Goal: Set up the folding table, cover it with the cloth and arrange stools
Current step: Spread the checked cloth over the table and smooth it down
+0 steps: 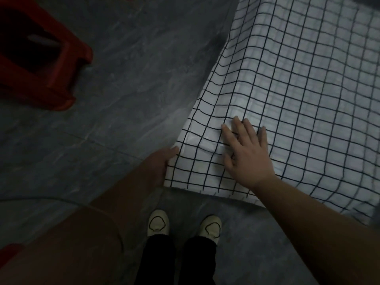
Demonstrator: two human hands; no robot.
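A white cloth (298, 89) with a black grid pattern covers the table at the right, and its near corner hangs over the edge. My right hand (246, 153) lies flat on the cloth near that corner with fingers spread. My left hand (159, 164) holds the cloth's left edge at the corner, with the thumb on top and the fingers hidden beneath. A red plastic stool (41, 64) stands on the floor at the upper left, apart from the table. The table itself is hidden under the cloth.
Grey marbled floor tiles (123, 79) spread between the stool and the table. My two feet in light shoes (158, 223) stand just in front of the table's corner. A bit of red (8, 254) shows at the lower left edge.
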